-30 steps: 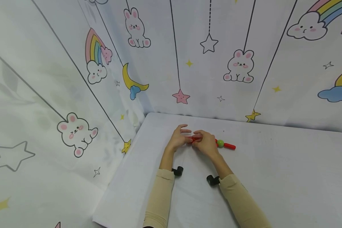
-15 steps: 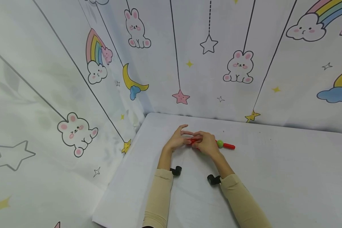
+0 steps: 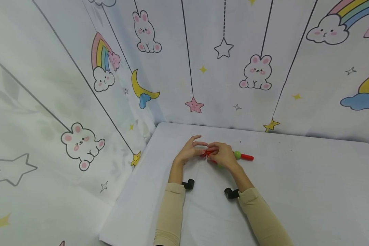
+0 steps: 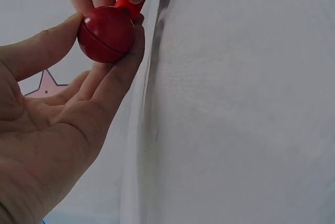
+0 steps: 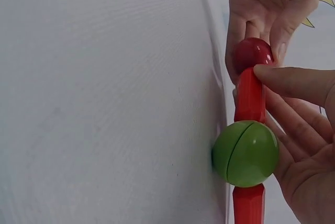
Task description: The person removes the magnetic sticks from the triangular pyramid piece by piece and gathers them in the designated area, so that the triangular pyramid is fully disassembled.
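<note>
My left hand (image 3: 187, 152) pinches a glossy red ball (image 4: 106, 34) between thumb and fingers. A narrow red neck joins it to a red faceted rod (image 5: 250, 96), which my right hand (image 3: 224, 156) grips with thumb and fingers close to the ball. Below that rod, in the right wrist view, comes a grooved green ball (image 5: 246, 153), then a second red rod (image 5: 248, 205) in the same line. The head view also has a green ball (image 3: 237, 155) with a red rod (image 3: 247, 157) to the right of my right hand, which hides part of the pieces.
The white-covered table (image 3: 295, 191) spreads out around both hands. Behind it hangs a white curtain (image 3: 172, 75) with rabbits, stars and rainbows, which continues along the left side. A small black camera (image 3: 189, 184) sits at the left wrist, and another black camera (image 3: 231, 193) at the right.
My left hand and forearm have shifted slightly left. The held red pieces have tilted, and a bit of green now shows beneath my right hand. The rod at the right has stayed nearly in place.
</note>
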`<state>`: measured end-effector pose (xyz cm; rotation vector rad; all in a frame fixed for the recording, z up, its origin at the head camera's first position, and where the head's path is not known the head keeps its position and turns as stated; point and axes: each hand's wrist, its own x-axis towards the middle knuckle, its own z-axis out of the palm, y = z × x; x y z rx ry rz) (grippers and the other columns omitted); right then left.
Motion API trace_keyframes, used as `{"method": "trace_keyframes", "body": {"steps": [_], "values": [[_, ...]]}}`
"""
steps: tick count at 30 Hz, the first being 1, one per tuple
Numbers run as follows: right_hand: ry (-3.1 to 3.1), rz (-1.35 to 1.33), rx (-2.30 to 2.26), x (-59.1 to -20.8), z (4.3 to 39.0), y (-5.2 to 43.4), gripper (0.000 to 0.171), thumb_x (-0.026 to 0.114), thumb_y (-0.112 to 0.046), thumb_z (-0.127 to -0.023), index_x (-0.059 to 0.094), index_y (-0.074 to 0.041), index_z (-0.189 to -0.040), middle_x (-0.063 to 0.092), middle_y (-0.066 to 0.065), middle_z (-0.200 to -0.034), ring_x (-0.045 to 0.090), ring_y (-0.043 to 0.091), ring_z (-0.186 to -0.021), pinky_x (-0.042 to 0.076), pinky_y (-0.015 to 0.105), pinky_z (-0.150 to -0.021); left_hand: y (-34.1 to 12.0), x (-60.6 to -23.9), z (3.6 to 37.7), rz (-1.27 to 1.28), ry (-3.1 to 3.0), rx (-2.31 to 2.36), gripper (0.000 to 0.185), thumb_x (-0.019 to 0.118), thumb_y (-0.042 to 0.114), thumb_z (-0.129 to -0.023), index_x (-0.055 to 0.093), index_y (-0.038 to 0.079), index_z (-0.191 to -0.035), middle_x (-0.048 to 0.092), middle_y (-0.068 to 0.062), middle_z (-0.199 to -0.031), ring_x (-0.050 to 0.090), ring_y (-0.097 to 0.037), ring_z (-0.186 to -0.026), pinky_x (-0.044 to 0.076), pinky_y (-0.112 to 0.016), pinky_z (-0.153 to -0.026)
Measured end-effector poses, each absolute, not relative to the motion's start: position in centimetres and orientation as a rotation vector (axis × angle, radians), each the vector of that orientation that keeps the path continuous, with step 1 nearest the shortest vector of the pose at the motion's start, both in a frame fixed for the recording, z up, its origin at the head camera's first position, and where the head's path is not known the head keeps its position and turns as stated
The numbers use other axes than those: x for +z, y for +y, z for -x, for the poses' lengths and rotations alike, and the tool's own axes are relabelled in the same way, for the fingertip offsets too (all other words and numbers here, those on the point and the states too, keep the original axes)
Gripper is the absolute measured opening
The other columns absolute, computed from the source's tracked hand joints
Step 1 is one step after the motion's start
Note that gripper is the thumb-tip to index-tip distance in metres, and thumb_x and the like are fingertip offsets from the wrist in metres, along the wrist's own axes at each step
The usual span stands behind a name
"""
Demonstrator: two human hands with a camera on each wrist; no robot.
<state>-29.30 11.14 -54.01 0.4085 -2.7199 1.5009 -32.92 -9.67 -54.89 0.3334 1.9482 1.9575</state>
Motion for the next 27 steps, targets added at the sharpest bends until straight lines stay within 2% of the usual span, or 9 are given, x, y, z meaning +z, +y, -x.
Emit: {"method": "trace_keyframes", "body": {"steps": [14,20,27], "values": [[-2.744,-0.371,1.496,-53.8,29.2,10.8,0.046,0.086,-0.003,-0.083,0.072,-0.006,-0.127,0.078,0.008,-0.108,0.072,0.018,-0.086,0.062,0.039,-0.08,-10.0,-54.0,32.8,-0.23,2.05,2.03,0.075,0.07,-0.004,-0.094,0.032,0.001,-0.159,0.057,-0.023,-0.145,0.072,-0.028,-0.116,0.059,-0.039,-0.094],[-2.732,-0.377,1.518,-53.9,29.1,10.8,0.047,0.085,-0.001,-0.083,0.071,-0.003,-0.127,0.078,0.008,-0.107,0.072,0.017,-0.085,0.062,0.036,-0.077,-11.2,-54.4,33.5,-0.14,2.146,2.099,0.063,0.069,0.002,-0.098,0.039,0.004,-0.153,0.055,-0.027,-0.147,0.07,-0.025,-0.12,0.055,-0.031,-0.096],[-2.745,-0.356,1.521,-53.7,28.9,10.8,0.046,0.084,-0.001,-0.084,0.071,-0.004,-0.128,0.077,0.007,-0.11,0.072,0.018,-0.088,0.062,0.035,-0.078,-12.4,-55.0,35.0,0.003,2.118,2.191,0.061,0.065,-0.004,-0.098,0.039,-0.005,-0.153,0.054,-0.029,-0.146,0.066,-0.031,-0.126,0.054,-0.026,-0.093]]}}
